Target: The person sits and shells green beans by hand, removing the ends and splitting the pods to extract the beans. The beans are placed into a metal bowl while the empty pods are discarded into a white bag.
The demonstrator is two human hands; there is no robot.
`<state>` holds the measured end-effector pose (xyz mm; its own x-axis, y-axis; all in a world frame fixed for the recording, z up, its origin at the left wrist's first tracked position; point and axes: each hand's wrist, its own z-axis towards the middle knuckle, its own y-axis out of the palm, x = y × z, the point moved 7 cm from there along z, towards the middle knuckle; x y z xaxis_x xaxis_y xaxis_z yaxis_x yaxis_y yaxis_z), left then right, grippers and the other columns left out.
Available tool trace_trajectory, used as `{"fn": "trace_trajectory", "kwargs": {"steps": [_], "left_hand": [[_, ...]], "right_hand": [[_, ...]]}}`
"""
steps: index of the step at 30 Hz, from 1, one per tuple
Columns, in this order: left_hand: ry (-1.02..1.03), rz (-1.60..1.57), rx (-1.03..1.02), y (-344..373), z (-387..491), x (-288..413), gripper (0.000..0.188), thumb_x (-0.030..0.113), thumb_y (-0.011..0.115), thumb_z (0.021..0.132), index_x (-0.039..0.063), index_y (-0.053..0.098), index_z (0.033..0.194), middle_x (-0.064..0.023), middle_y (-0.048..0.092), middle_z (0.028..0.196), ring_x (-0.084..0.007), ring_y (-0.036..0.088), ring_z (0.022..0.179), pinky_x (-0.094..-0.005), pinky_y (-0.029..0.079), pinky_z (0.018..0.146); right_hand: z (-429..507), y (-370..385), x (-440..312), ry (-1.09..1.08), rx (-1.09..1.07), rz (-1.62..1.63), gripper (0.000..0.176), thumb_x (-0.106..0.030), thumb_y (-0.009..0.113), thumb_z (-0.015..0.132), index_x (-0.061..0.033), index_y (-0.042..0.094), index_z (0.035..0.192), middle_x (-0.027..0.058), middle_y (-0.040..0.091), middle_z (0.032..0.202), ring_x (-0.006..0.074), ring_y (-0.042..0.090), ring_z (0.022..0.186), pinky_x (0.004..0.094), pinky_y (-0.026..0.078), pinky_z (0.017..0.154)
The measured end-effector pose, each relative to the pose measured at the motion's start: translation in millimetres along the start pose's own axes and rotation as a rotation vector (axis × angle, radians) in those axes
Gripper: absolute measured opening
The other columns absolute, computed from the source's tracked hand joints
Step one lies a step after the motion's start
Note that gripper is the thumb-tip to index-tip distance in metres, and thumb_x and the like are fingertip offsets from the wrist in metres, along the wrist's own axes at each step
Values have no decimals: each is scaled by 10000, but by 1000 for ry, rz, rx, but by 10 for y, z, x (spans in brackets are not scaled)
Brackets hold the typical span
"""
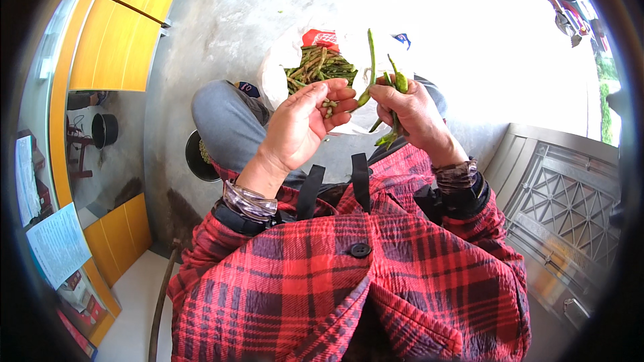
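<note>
Cupped palm up, my left hand (pixel 307 125) holds several small pale beans (pixel 329 105) near its curled fingers. My right hand (pixel 415 110) grips several green bean pods (pixel 400 82), some pointing up and some hanging below the fist. One long pod (pixel 372 55) stands upright at the right thumb, and its lower end reaches the left fingertips. Beyond the hands, a white plastic bag (pixel 274 73) lies open between my knees, with many green and brownish pods (pixel 322 68) in it. Beside my left knee, a black bowl (pixel 193 161) holds pale beans, partly hidden by the leg.
Yellow wooden cabinets (pixel 115 35) with glass stand at the left. A wooden stick (pixel 163 296) leans at the lower left, by a dark brush-like thing (pixel 186 211). A metal door with a lattice (pixel 568 201) is at the right. Grey concrete floor (pixel 226 10) surrounds the bag.
</note>
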<state>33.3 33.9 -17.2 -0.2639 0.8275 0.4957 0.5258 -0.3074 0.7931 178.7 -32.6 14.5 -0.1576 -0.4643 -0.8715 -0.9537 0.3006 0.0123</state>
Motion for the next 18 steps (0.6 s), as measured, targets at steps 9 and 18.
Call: {"fn": "trace_trajectory", "kwargs": {"steps": [9,18], "left_hand": [[5,-108,-53,74,-48,100,428,270,388,1012,-61,481,1267,-177,579,1206,-262,572,1119,-378,460,996],[494,139,322,-1243,-1185,1429,429,315,433,1006,-54,553,1188,-154,632,1070,-189,609,915,-313,505,851]], "right_hand": [[-54,-15,-30,-2,14,-75,185,-230,589,881,-75,575,781,-30,493,575,44,418,486,228,310,462],[-5,12,114,3,9,-4,162,-189,593,886,-32,593,845,-28,480,576,53,407,486,223,300,474]]}}
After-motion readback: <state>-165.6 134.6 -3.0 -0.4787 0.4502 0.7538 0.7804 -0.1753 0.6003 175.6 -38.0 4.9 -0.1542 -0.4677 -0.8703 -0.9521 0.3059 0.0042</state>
